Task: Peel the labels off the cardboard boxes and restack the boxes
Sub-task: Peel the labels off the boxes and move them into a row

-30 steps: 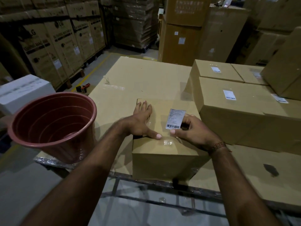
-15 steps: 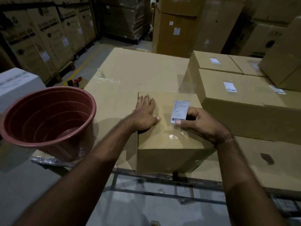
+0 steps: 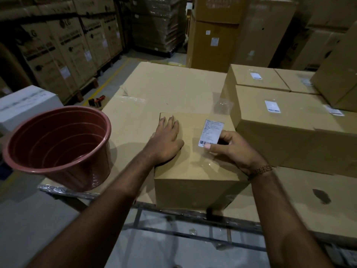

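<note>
Far left of my fingers sits a reddish-brown ribbed plastic bucket (image 3: pixel 58 146), well apart. My left hand (image 3: pixel 166 144) presses flat, fingers straight, on the small brown cardboard box (image 3: pixel 195 171). Just right, my right hand (image 3: pixel 229 149) pinches the white rectangular barcode label (image 3: pixel 211 132), long axis upright, barcode end at my thumb. Larger labelled cardboard boxes (image 3: pixel 289 132) crowd beyond.

A warehouse: tall stacks of printed cartons (image 3: pixel 63 47) on pallets line a yellow-marked concrete aisle (image 3: pixel 108 82).
</note>
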### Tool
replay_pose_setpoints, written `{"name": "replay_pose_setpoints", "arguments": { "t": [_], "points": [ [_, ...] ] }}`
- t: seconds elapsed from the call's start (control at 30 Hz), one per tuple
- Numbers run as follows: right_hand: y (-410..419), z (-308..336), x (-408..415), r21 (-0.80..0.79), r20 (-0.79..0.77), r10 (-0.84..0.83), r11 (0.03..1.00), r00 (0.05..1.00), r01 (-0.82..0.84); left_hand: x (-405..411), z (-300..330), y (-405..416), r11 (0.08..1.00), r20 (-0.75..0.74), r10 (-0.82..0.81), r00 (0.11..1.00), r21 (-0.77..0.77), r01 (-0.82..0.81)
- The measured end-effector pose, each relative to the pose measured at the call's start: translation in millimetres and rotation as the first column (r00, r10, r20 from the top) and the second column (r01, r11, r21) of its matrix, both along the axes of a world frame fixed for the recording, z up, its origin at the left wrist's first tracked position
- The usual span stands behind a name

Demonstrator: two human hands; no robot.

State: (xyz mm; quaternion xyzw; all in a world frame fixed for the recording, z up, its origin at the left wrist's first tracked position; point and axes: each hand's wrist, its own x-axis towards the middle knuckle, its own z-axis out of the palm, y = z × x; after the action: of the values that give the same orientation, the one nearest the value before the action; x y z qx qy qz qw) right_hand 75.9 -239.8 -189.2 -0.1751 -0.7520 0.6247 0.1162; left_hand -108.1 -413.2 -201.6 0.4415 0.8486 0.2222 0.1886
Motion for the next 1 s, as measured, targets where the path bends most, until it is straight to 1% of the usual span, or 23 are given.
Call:
{"name": "replay_pose_setpoints", "arguments": {
  "t": [0.1,0.2,0.33,0.4,0.47,0.5,0.57,0.6,0.67,0.73,0.8,0.9,1.0],
  "points": [
    [1,-2,-1,0.008,-0.015,0.003,1.0,1.0,-0.003,4,-3,-1,1.0,-0.066,0.014,0.998,0.017,-0.013],
    [-1,0,0,-0.016,-0.028,-0.009,1.0,1.0,0.009,3,-4,0,1.0,-0.081,0.024,0.996,0.021,-0.022],
    [-4,7,2,-0.265,-0.091,-0.108,0.961,0.99,0.08,5,-2,-2,1.0,-0.092,0.019,0.996,0.007,-0.019],
    [-5,12,0,-0.309,-0.094,-0.13,0.946,0.987,0.096,5,1,-2,1.0,-0.069,0.018,0.997,0.01,-0.018],
    [-9,14,-7,-0.279,-0.079,-0.148,0.953,0.986,0.121,2,6,-4,0.999,0.012,0.011,1.0,0.03,-0.011],
    [-12,15,-13,-0.235,-0.074,-0.155,0.963,0.985,0.134,-1,10,-7,0.998,0.065,0.011,0.998,0.063,-0.015],
    [-20,17,-25,-0.165,-0.078,-0.151,0.977,0.985,0.137,-11,19,-18,0.977,0.145,0.043,0.988,0.202,-0.073],
    [-25,17,-32,-0.153,-0.083,-0.139,0.98,0.987,0.126,-16,24,-26,0.948,0.156,0.077,0.985,0.295,-0.121],
    [-39,18,-47,-0.133,-0.083,-0.113,0.986,0.99,0.101,-26,35,-46,0.875,0.098,0.16,0.982,0.446,-0.187],
    [-57,20,-66,-0.115,-0.078,-0.09,0.99,0.993,0.081,-37,48,-68,0.832,-0.021,0.251,0.968,0.515,-0.205],
    [-76,23,-88,-0.152,-0.079,-0.072,0.987,0.994,0.059,-50,64,-91,0.812,-0.099,0.318,0.943,0.542,-0.217],
    [-107,27,-124,-0.211,-0.083,-0.052,0.977,0.995,0.033,-74,80,-128,0.8,-0.15,0.402,0.903,0.537,-0.267],
    [-139,27,-161,-0.152,-0.045,-0.041,0.988,0.998,0.034,-107,88,-169,0.793,-0.148,0.481,0.864,0.495,-0.356]
  ]
}}
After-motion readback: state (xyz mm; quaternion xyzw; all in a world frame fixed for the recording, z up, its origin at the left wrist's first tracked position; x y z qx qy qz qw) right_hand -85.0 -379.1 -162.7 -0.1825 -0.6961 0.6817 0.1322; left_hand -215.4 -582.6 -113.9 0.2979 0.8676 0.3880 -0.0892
